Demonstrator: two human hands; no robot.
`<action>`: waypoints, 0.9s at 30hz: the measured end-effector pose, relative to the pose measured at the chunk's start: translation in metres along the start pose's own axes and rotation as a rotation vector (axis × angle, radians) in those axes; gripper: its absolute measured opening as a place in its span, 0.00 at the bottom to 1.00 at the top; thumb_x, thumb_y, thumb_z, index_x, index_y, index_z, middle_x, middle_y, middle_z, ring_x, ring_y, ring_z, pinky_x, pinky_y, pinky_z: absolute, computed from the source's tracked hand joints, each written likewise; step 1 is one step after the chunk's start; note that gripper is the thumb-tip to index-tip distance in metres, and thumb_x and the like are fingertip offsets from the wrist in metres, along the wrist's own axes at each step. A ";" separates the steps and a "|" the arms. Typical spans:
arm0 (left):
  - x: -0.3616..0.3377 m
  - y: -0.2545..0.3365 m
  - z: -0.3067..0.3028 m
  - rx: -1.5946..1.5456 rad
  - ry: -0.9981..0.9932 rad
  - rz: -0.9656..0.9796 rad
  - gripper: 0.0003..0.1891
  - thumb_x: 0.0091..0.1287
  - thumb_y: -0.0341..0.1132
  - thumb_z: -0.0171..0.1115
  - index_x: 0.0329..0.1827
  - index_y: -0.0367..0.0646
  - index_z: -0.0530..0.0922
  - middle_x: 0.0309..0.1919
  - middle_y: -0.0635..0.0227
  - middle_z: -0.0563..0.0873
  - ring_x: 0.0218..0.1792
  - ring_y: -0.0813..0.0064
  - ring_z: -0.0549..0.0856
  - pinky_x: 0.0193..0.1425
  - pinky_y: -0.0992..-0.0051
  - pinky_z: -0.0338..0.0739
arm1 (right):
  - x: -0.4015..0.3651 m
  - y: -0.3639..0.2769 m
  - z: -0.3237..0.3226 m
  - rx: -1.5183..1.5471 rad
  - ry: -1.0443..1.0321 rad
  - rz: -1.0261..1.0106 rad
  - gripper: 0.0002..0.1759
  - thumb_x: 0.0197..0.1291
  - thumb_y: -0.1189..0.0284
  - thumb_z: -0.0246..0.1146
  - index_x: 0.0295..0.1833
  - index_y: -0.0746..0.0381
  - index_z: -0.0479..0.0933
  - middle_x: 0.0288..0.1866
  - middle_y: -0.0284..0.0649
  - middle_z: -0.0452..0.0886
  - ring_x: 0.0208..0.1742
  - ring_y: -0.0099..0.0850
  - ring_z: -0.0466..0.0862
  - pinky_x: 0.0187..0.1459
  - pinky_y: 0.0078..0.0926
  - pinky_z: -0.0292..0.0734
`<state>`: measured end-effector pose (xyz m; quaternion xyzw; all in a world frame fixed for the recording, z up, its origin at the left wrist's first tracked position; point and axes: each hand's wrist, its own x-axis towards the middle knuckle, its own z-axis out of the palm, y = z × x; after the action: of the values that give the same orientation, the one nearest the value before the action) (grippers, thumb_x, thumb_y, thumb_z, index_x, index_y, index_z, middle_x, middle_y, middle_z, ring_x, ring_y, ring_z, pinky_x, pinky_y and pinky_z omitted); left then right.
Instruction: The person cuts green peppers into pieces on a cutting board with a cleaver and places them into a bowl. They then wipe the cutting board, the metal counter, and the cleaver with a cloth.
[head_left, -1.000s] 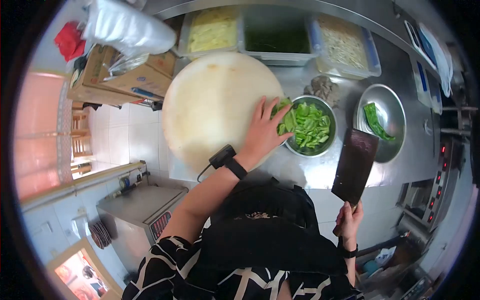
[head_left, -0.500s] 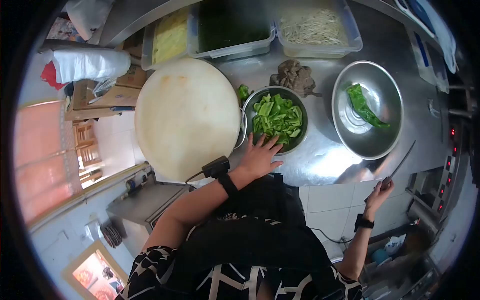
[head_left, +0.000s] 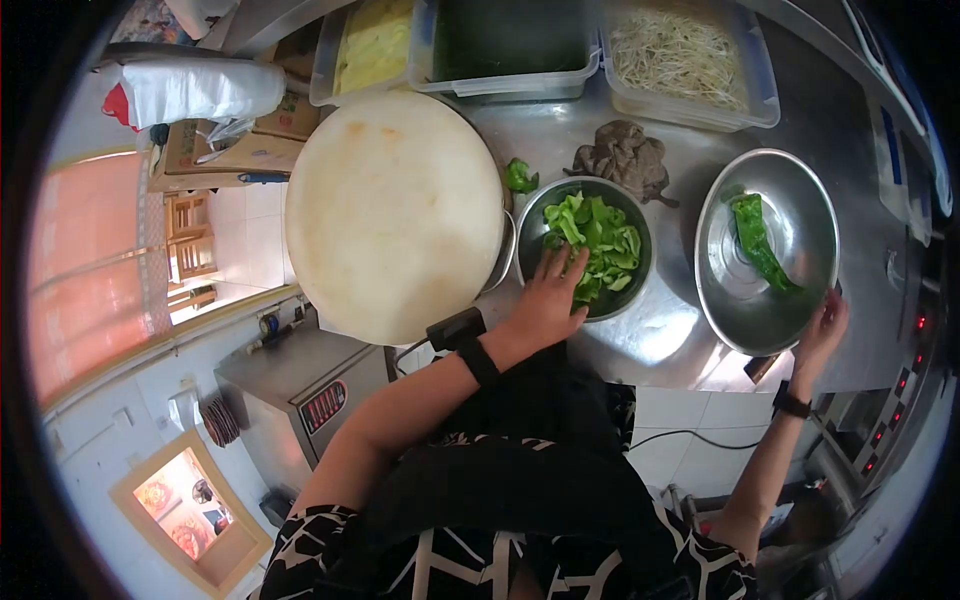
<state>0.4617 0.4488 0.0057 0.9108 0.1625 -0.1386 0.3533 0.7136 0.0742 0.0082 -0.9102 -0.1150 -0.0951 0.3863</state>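
My left hand rests with its fingers spread on cut green peppers in a smaller metal bowl. Nothing is gripped in it. At the right, my right hand has its fingers around the near right rim of a large metal bowl. A whole green pepper lies inside that bowl. A brown knife handle shows at the counter's front edge, beside the large bowl; the blade is hidden. A green pepper scrap lies behind the smaller bowl, to its left.
A thick round chopping board stands at the left, with a metal loop handle at its side. A crumpled brown cloth lies behind the bowls. Plastic tubs hold yellow slices, something dark and bean sprouts.
My right hand has let go of the knife and moved up to the large bowl's rim. My left hand has shifted further onto the cut peppers. The whole view has shifted slightly.
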 end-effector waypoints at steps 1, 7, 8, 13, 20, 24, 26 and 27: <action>-0.004 0.001 -0.001 -0.002 -0.032 0.027 0.40 0.56 0.38 0.65 0.71 0.41 0.56 0.68 0.40 0.57 0.65 0.36 0.62 0.68 0.56 0.62 | 0.015 -0.002 0.009 -0.113 -0.117 -0.098 0.18 0.56 0.78 0.61 0.53 0.64 0.73 0.49 0.48 0.74 0.50 0.43 0.76 0.54 0.35 0.70; -0.019 0.016 -0.043 -0.016 0.038 0.068 0.22 0.56 0.34 0.64 0.56 0.43 0.74 0.59 0.53 0.70 0.57 0.52 0.73 0.62 0.60 0.69 | 0.056 -0.017 0.082 -0.689 -0.560 -0.333 0.29 0.49 0.71 0.67 0.59 0.64 0.69 0.55 0.53 0.75 0.56 0.45 0.76 0.56 0.39 0.70; -0.012 0.018 -0.062 0.086 0.134 0.087 0.19 0.55 0.32 0.64 0.52 0.44 0.77 0.56 0.58 0.74 0.56 0.56 0.74 0.61 0.61 0.69 | 0.062 -0.016 0.089 -0.685 -0.565 -0.333 0.29 0.49 0.71 0.67 0.59 0.64 0.69 0.55 0.53 0.75 0.56 0.45 0.76 0.56 0.39 0.70; 0.055 -0.018 -0.111 0.356 0.440 0.095 0.13 0.53 0.29 0.59 0.41 0.49 0.82 0.46 0.67 0.81 0.54 0.66 0.75 0.61 0.64 0.64 | 0.066 -0.021 0.096 -0.524 -0.898 0.148 0.33 0.46 0.64 0.70 0.57 0.65 0.69 0.45 0.53 0.80 0.50 0.46 0.80 0.51 0.39 0.74; 0.124 -0.039 -0.098 0.930 -0.118 -0.093 0.14 0.60 0.29 0.51 0.46 0.49 0.81 0.48 0.67 0.83 0.57 0.63 0.77 0.64 0.54 0.62 | 0.050 -0.043 0.086 -0.495 -0.769 0.043 0.32 0.47 0.68 0.71 0.57 0.63 0.67 0.47 0.52 0.78 0.52 0.48 0.79 0.50 0.38 0.74; 0.137 -0.032 -0.101 0.904 -0.176 -0.192 0.13 0.63 0.30 0.47 0.45 0.47 0.81 0.45 0.64 0.84 0.50 0.62 0.82 0.59 0.54 0.67 | 0.051 -0.054 0.059 -0.184 -0.636 0.095 0.27 0.52 0.72 0.68 0.56 0.64 0.67 0.47 0.49 0.78 0.48 0.41 0.80 0.50 0.34 0.74; 0.135 -0.034 -0.114 0.869 -0.136 -0.165 0.11 0.63 0.31 0.50 0.44 0.46 0.81 0.44 0.63 0.84 0.48 0.62 0.82 0.57 0.56 0.69 | 0.051 -0.056 0.044 0.236 -0.560 0.231 0.24 0.58 0.75 0.63 0.59 0.64 0.66 0.50 0.42 0.77 0.46 0.31 0.79 0.50 0.28 0.73; 0.132 -0.039 -0.124 0.552 -0.071 -0.048 0.10 0.62 0.32 0.55 0.43 0.44 0.81 0.43 0.64 0.85 0.48 0.65 0.82 0.53 0.62 0.72 | 0.050 -0.061 0.037 0.239 -0.554 0.240 0.24 0.58 0.75 0.63 0.59 0.64 0.66 0.50 0.42 0.77 0.46 0.31 0.79 0.50 0.28 0.73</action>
<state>0.5828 0.5877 0.0219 0.9631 0.1275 -0.2177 0.0937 0.7471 0.1494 0.0373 -0.8567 -0.1179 0.2169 0.4529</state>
